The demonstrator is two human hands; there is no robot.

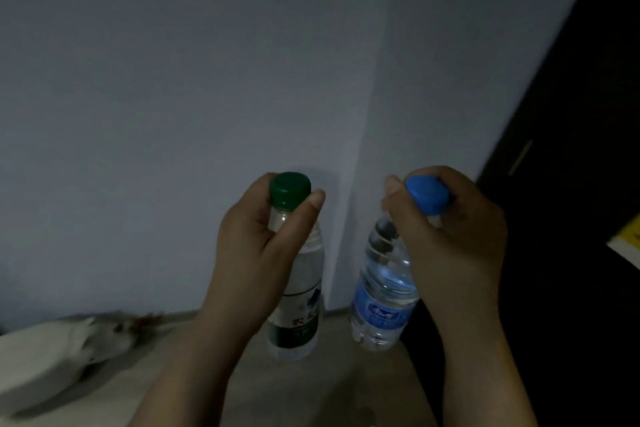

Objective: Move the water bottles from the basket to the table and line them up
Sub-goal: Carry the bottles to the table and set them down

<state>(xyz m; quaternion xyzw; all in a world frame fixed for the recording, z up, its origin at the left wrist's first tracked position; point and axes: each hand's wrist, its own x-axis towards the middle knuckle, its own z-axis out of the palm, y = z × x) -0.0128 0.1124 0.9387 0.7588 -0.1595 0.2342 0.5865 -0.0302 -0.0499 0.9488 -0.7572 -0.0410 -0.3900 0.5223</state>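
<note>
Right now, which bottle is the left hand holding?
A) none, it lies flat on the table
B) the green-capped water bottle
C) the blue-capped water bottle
B: the left hand grips the green-capped water bottle at its neck, while the right hand holds the blue-capped water bottle.

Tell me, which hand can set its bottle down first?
Probably the left hand: its green-capped bottle hangs nearly upright over the table, while the blue-capped bottle in the right hand tilts near its edge.

left bottle (304, 305) is gripped by left hand (256, 253) | right bottle (381, 305), apart on its right, is gripped by right hand (453, 246) | counter (311, 392) below, wall (173, 80) behind | bundle (45, 354) is laid far left on counter
</note>
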